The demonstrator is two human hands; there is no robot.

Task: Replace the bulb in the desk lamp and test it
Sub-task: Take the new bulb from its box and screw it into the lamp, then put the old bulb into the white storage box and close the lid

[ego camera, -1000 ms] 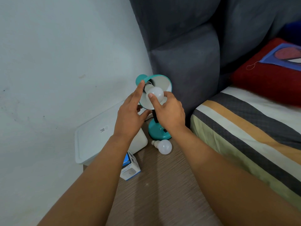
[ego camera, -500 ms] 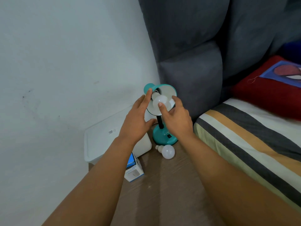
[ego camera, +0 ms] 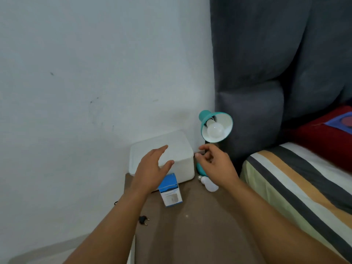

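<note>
A teal desk lamp (ego camera: pixel 205 116) stands in the corner, its shade tilted toward me. A white bulb (ego camera: pixel 215 129) sits in its socket, unlit. Both hands are below the shade and touch nothing. My left hand (ego camera: pixel 151 169) hovers flat with fingers spread over the white box. My right hand (ego camera: pixel 216 164) hangs with fingers loosely curled in front of the lamp's base, hiding most of it. A second white bulb (ego camera: pixel 208 184) lies on the tabletop beside my right wrist. A blue and white bulb carton (ego camera: pixel 170 192) stands near my left wrist.
A white lidded box (ego camera: pixel 179 145) sits against the wall on the brown bedside table (ego camera: pixel 190 231). A black two-pin plug (ego camera: pixel 143 220) lies at the table's left edge. A grey padded headboard (ego camera: pixel 266 73) and a striped bed (ego camera: pixel 297 180) lie to the right.
Both hands have let go of the bulb and shade and dropped down toward me. The bulb stays in the socket. The camera has pulled back and tilted, showing more of the table.
</note>
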